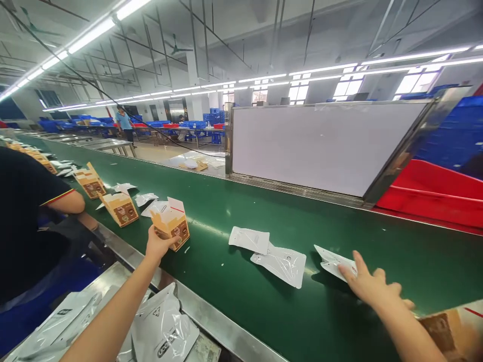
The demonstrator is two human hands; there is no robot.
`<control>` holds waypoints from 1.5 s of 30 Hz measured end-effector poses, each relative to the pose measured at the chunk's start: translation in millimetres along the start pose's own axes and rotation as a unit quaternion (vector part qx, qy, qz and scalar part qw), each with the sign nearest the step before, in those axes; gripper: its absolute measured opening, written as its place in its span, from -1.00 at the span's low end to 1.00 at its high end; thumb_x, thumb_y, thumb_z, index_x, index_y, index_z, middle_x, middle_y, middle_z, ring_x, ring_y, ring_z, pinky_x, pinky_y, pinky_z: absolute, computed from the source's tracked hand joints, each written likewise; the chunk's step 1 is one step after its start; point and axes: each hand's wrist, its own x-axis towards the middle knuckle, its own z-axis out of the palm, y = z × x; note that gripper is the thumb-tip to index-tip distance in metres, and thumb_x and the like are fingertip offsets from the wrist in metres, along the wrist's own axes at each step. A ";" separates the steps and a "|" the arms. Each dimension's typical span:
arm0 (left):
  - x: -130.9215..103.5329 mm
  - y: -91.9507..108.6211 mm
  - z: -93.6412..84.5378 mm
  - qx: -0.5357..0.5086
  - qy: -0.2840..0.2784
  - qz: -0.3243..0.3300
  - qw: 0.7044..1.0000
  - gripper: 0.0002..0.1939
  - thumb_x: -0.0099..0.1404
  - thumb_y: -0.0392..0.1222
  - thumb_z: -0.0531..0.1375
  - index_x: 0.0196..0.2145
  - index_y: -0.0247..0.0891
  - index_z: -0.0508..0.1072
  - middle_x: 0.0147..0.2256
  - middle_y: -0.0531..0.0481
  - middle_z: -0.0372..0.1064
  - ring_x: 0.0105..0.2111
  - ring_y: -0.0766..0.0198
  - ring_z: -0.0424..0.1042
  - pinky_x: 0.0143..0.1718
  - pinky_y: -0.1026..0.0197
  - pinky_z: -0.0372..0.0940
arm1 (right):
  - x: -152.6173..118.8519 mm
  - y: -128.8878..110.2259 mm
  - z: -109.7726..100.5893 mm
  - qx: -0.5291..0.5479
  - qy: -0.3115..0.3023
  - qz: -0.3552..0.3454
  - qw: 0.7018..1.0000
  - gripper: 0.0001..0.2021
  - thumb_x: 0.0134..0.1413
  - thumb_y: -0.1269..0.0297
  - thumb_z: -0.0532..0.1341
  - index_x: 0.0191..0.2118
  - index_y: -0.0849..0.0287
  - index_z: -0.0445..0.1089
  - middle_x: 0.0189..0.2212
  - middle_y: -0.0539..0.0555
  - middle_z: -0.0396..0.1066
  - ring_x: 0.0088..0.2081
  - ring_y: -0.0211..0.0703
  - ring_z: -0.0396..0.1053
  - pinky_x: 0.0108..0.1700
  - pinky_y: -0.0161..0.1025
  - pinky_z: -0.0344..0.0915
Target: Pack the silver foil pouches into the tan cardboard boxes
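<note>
My left hand point(160, 245) is closed around the lower side of an open-topped brown and cream carton point(171, 226), which stands upright on the green conveyor belt. My right hand point(372, 286) is at the right, fingers spread, its thumb and forefinger at the end of a tilted white pouch point(332, 260). Whether they press on it I cannot tell. Between my hands lie two more white pouches, one point(249, 239) overlapping the other point(283, 264). Partly cut off and blurred, another carton point(449, 329) shows below my right forearm.
More open cartons point(119, 207) and pouches point(146, 199) line the green belt point(234, 317) leftward. A co-worker in a dark shirt point(33, 201) sits at left. White pouches point(164, 327) are piled below the belt's metal edge. A white panel point(317, 146) and red bin point(433, 193) stand beyond.
</note>
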 end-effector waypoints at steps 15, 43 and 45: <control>-177.6 106.4 7.3 0.068 -0.170 0.189 0.965 -0.37 -0.02 -0.23 0.19 0.05 -0.09 0.17 -0.01 -0.04 0.30 -0.01 0.04 0.33 -0.04 -0.03 0.31 | -78.0 -28.6 -50.4 0.376 0.255 -0.266 0.850 -0.55 -0.09 0.05 0.29 -0.06 0.11 0.28 -0.26 0.05 0.31 -0.31 -0.16 0.34 -0.33 -0.26 0.32; -283.6 71.9 75.4 0.024 -0.189 0.348 0.918 -0.36 0.19 -0.01 0.13 0.18 -0.19 0.07 0.09 -0.20 0.26 0.09 -0.04 0.28 0.10 -0.19 0.21 | -153.5 -3.1 -109.2 0.059 -0.078 -0.633 0.768 -0.80 0.18 0.46 0.06 -0.43 0.11 0.31 -0.49 -0.05 0.38 -0.41 -0.24 0.30 -0.27 -0.25 0.24; -280.3 64.0 74.8 0.048 -0.198 0.323 0.924 -0.47 0.27 -0.04 0.08 0.16 -0.16 0.11 0.09 -0.18 0.27 0.10 -0.02 0.27 0.08 -0.18 0.25 | -126.5 44.6 -121.9 0.050 0.009 -0.643 0.764 -0.83 0.21 0.39 0.09 -0.34 0.01 0.37 -0.45 -0.05 0.41 -0.35 -0.23 0.35 -0.24 -0.25 0.29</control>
